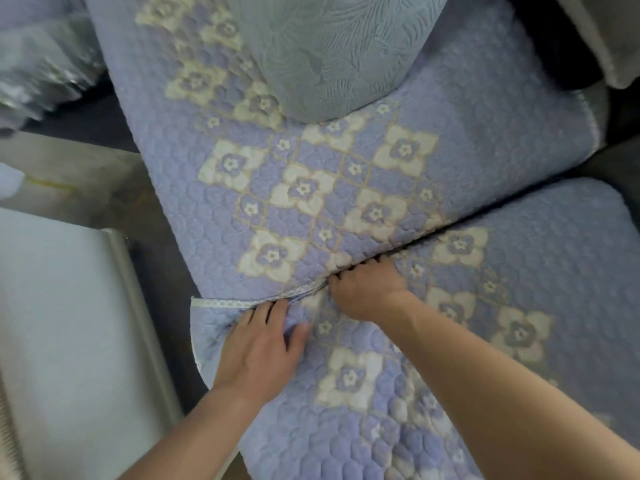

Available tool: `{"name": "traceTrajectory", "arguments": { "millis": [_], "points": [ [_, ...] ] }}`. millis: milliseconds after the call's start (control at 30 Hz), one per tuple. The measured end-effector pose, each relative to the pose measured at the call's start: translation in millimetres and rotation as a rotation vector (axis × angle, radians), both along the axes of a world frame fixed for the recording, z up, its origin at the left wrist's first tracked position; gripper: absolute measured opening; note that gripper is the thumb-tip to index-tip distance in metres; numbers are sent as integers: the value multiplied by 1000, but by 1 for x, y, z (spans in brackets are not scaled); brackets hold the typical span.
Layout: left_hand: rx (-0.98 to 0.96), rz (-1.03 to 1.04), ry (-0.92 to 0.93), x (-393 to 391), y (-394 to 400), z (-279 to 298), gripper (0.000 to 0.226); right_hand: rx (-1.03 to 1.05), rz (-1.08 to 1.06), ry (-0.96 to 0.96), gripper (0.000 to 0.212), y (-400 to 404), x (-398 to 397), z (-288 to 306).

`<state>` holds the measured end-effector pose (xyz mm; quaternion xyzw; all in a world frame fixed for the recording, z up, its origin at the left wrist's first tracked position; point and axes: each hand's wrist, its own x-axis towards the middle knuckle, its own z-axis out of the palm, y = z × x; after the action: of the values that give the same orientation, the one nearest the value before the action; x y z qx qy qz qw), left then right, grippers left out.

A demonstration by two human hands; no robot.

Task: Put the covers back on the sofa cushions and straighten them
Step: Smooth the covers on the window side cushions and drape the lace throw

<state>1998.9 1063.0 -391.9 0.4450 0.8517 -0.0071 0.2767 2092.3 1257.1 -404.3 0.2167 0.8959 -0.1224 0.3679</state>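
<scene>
Two quilted lilac sofa cushion covers with cream flower print are lying edge to edge: far cover and near cover, seam running diagonally between them. Grey-blue embossed pillow is sitting on the far cover's upper part. Left hand is lying on the near cover, fingers reaching into the seam. Right hand is curling its fingers into the seam, gripping the near cover's edge.
</scene>
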Motion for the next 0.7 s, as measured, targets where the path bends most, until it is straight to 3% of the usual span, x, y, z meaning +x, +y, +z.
{"name": "traceTrajectory", "arguments": {
  "millis": [133, 267, 367, 500, 700],
  "points": [
    [-86, 91, -161, -10, -2, 16, 65, 113, -43, 76, 48, -41, 9, 24],
    [-227, 177, -316, -21, 14, 14, 56, -34, -162, 138, 49, -41, 3, 22],
    [-261, 276, -443, -29, 20, -11, 50, -115, -190, 29, 55, -32, -16, -1],
    [-288, 295, -408, -34, 23, -42, 66, -57, -329, 110, 59, -37, -35, -43],
    [-427, 314, -430, -53, -36, -33, 66, -118, -199, -69, 52, -72, -28, 2]
  ]
}}
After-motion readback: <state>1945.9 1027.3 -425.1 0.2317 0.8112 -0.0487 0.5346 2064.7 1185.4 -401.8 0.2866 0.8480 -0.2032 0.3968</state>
